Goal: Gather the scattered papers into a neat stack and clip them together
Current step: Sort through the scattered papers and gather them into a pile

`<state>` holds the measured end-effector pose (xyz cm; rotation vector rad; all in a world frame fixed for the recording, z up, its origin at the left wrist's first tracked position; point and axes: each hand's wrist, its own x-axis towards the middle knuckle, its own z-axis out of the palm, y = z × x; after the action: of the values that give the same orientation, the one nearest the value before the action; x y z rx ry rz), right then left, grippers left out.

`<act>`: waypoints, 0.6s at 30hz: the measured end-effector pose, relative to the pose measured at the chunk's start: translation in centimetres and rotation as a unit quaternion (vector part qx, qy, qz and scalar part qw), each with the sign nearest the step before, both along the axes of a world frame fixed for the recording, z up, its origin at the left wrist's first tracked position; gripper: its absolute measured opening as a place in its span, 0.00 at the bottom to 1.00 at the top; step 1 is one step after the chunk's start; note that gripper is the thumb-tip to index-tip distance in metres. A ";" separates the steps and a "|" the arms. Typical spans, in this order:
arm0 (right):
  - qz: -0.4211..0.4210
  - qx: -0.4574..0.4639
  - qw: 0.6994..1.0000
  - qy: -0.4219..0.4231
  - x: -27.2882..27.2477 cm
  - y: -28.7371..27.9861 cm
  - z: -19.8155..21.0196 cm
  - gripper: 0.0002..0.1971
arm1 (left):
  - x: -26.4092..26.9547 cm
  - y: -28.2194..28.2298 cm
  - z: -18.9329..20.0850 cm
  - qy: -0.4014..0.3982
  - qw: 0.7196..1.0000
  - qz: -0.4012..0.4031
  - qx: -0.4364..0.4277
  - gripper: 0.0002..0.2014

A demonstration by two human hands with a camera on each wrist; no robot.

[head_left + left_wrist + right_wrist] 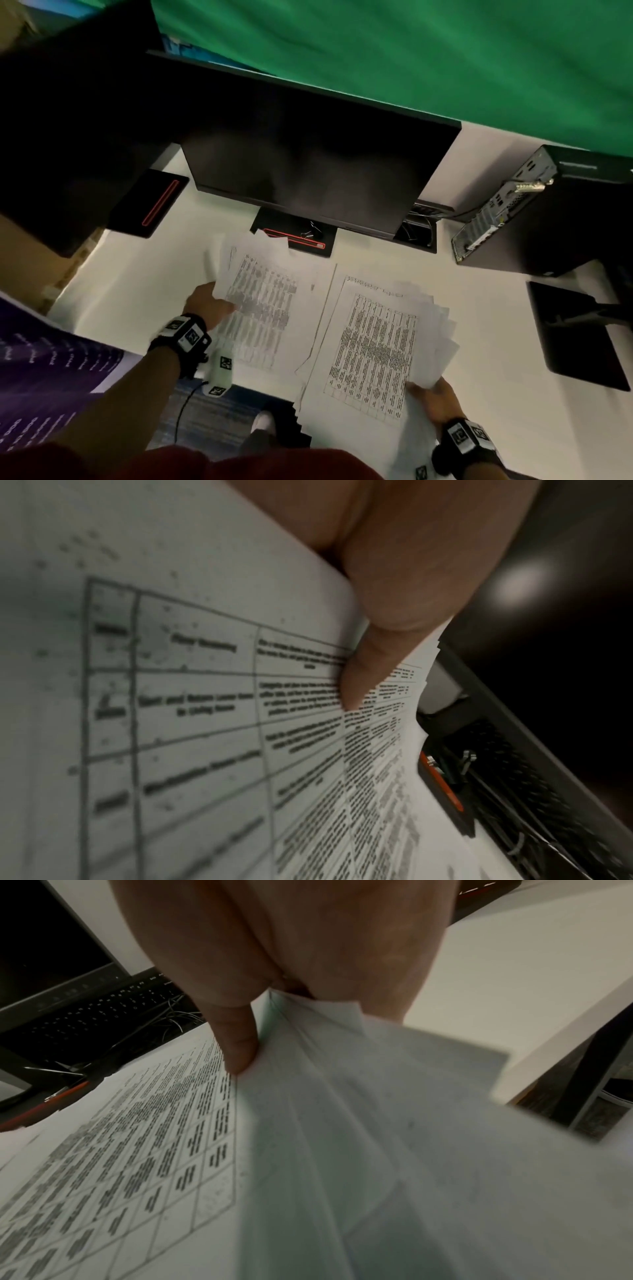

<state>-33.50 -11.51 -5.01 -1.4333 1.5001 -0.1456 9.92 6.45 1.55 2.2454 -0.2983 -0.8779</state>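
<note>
- Papers point(373, 346) lie fanned; wrist views show each thumb pinching a sheaf: left hand point(394, 569), right hand point(291, 947)
- Binder clip point(313, 230) on monitor point(308, 164) base, sheets overlapping its front

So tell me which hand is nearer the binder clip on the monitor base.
Left. The left hand grips papers just below and left of the binder clip; the right hand grips the other pile at the desk's near edge, much farther away.

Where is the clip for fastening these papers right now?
In the head view the binder clip lies on the monitor's stand base, just beyond the far edge of the left pile of papers.
</note>
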 end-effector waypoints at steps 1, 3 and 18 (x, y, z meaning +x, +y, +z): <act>0.000 0.002 1.000 -0.004 0.2 0.0 0.0 0.11 | 0.5 0.4 1.3 -0.027 1.000 -0.011 -0.006 0.22; 0.002 0.004 1.000 -0.013 0.6 -0.2 0.0 0.13 | 1.3 1.1 4.6 -0.071 0.997 -0.025 -0.029 0.21; -0.119 0.145 0.976 -0.109 3.3 0.3 0.9 0.49 | -5.3 -3.7 5.9 0.173 0.961 -0.109 -0.188 0.31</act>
<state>-30.24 -11.22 -4.13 -0.9727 1.4393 -0.2138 4.58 2.78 7.45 1.6966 -0.5076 -1.1984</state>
